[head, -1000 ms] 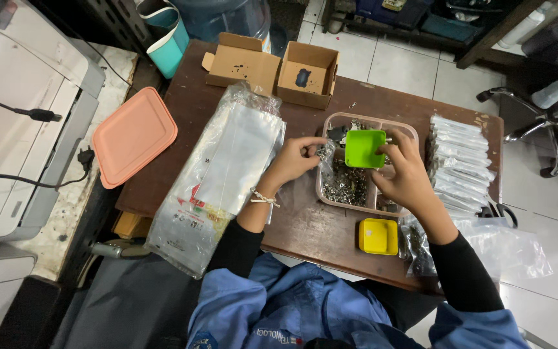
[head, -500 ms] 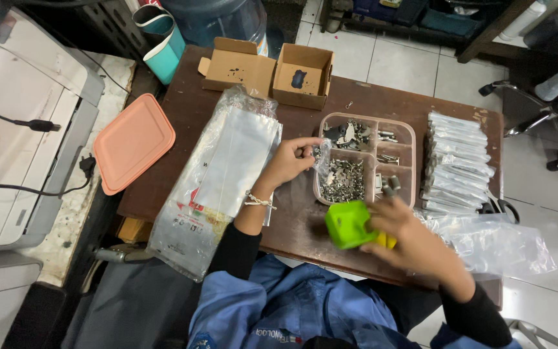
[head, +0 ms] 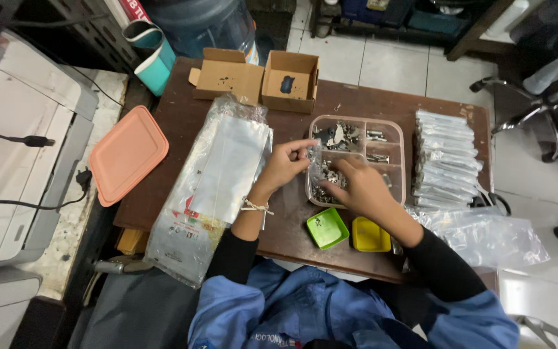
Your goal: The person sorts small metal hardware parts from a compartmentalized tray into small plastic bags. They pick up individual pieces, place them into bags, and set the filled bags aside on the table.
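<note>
- The left hand [head: 285, 165] is pinching a small clear bag [head: 316, 169] between thumb and fingertips, holding it over the near-left section of the compartment tray [head: 395, 126].
- The right hand [head: 364, 187] is curling its fingers down into the small metal parts [head: 326, 192] just beside that bag; whether it is gripping any is hidden.
- A green dish [head: 327, 227] and a yellow dish [head: 370, 234] are sitting just below the right hand.
- A stack of filled bags [head: 445, 158] is lying right of it.
- A large plastic sleeve [head: 217, 178] is lying left of the left wrist.
</note>
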